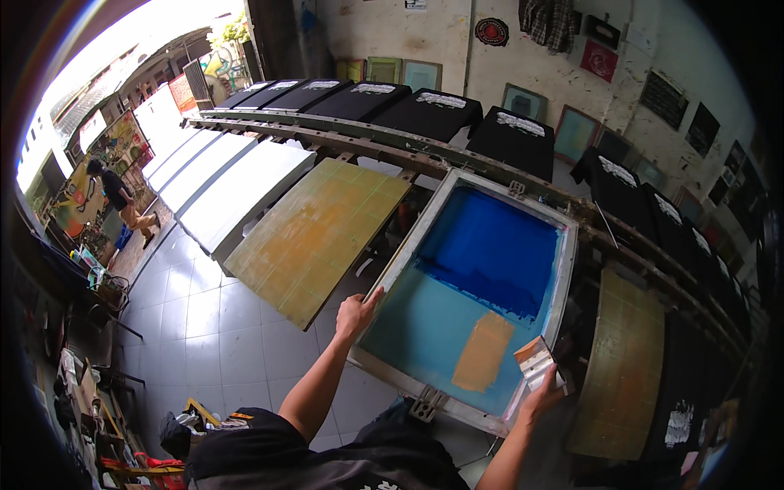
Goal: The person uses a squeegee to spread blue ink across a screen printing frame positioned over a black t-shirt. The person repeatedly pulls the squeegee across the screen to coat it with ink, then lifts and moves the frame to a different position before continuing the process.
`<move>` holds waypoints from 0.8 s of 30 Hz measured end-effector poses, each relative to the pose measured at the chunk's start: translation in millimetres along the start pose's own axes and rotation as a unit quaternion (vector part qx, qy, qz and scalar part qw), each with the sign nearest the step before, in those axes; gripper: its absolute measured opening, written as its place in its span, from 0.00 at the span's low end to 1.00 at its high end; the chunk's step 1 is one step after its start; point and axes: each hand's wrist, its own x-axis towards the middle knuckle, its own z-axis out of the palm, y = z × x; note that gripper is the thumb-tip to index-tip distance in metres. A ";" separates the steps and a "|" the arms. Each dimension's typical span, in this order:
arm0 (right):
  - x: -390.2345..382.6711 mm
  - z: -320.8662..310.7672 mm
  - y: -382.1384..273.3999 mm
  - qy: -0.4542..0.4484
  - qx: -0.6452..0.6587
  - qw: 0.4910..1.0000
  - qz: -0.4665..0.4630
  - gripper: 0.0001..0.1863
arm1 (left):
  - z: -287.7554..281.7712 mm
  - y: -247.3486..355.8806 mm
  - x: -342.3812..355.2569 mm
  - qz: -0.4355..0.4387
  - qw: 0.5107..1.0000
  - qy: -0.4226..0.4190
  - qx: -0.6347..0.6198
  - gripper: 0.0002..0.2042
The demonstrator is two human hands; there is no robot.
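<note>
A pale-framed printing screen [445, 306] lies before you between two yellowish boards [318, 237], its mesh [494, 245] deep blue at the far end, teal nearer, with a tan patch [483, 351]. Your left hand [357, 314] grips its left rail [411, 249]; your right hand [543, 400] holds a small wood-and-silver scraper [535, 366].

Frame [407, 261]: dull, scuffed metal. Inside frame: mesh [408, 327], smooth, faintly glossy; tan patch [483, 351], matt, papery in look. At frame's right edge: scraper [536, 365], bright metal. Left of frame: board [322, 237], smooth, low sheen, stained; floor tiles [204, 314], glossy. Beyond frame: shirts [510, 145], matt cloth; wall [441, 37], rough, chipped paint.
</note>
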 end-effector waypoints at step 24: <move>2.9 -7.2 18.6 0.003 0.008 1.000 0.019 0.27 | 3.8 -6.6 0.1 0.023 0.999 0.038 0.003 0.43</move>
